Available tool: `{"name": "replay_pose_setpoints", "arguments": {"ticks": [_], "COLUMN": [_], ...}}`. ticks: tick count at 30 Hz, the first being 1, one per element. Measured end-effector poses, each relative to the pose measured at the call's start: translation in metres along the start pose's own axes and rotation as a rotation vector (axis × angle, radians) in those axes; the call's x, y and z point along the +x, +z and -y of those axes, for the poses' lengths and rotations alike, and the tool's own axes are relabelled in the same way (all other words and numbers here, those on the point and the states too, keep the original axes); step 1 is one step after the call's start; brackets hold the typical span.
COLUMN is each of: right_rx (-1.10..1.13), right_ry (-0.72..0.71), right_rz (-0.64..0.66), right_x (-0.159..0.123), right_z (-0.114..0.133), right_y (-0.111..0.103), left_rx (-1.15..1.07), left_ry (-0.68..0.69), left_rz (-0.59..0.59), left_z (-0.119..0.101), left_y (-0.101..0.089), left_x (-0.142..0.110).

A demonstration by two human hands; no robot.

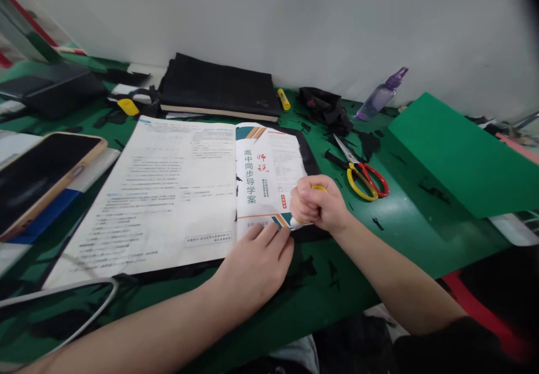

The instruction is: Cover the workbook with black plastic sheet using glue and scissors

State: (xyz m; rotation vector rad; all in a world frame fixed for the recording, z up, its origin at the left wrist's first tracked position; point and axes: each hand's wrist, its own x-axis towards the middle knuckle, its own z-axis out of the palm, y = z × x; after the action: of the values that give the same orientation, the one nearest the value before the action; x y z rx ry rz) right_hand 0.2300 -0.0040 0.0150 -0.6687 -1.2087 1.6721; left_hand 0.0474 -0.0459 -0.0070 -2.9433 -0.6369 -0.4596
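Observation:
An open book (177,194) lies on the table, its left page covered in print. On its right side is a white printed cover sheet (269,177) with green and red Chinese characters, and black material (309,158) shows beyond its edge. My left hand (263,259) rests flat on the lower edge of that sheet, fingers stretched out. Just to its right, my right hand (318,203) is closed in a fist around a yellow glue stick (319,188). Only the stick's yellow end shows above the fist; most of it is hidden. Its lower end is near the sheet's right corner.
Scissors (362,174) with red and yellow handles lie right of the book. Behind are a black-covered book (219,87), a small yellow tube (283,99) and a purple spray bottle (382,94). A phone (46,174) lies left, a green board (467,155) right. Black scraps are scattered about.

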Motion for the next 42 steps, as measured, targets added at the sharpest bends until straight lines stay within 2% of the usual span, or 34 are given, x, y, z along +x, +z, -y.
{"name": "replay_pose_setpoints", "arguments": {"ticks": [3, 8, 17, 20, 26, 29, 31, 33, 35, 38, 40, 42], "right_rx": [0.015, 0.014, -0.019, -0.157, -0.656, -0.743, -0.616, -0.392, -0.179, 0.033, 0.086, 0.054], "right_ry": [-0.024, 0.019, 0.107, 0.134, 0.089, 0.135, 0.224, 0.281, 0.236, 0.079, 0.026, 0.048], "right_rz": [-0.046, -0.06, 0.136, 0.183, 0.371, 0.424, 0.381, 0.298, 0.225, 0.174, 0.141, 0.103], "right_x": [0.002, 0.001, -0.003, -0.004, 0.0, 0.002, 0.001, -0.002, -0.004, -0.005, -0.005, -0.005], "right_z": [0.003, 0.003, -0.007, -0.004, 0.013, 0.019, 0.021, 0.022, 0.022, 0.019, 0.013, 0.006], "right_y": [0.001, 0.002, -0.002, 0.003, 0.015, 0.01, 0.002, -0.006, -0.011, -0.011, -0.006, 0.003], "left_rx": [0.034, 0.082, 0.042, 0.039, 0.049, 0.046, 0.042, 0.046, 0.05, 0.054, 0.056, 0.048], "left_ry": [0.03, 0.101, 0.118, 0.099, 0.063, 0.064, 0.073, 0.085, 0.093, 0.108, 0.116, 0.112], "left_rz": [-0.027, -0.09, -0.167, -0.176, -0.166, -0.169, -0.161, -0.167, -0.188, -0.225, -0.254, -0.282], "left_z": [-0.001, -0.004, -0.007, -0.009, -0.011, -0.011, -0.01, -0.01, -0.01, -0.01, -0.011, -0.011], "left_y": [-0.001, -0.002, -0.004, -0.004, -0.003, -0.003, -0.003, -0.002, -0.002, -0.001, 0.0, 0.0], "left_x": [-0.001, -0.002, -0.003, -0.003, -0.002, -0.002, -0.002, -0.002, -0.002, -0.002, -0.002, -0.002]}}
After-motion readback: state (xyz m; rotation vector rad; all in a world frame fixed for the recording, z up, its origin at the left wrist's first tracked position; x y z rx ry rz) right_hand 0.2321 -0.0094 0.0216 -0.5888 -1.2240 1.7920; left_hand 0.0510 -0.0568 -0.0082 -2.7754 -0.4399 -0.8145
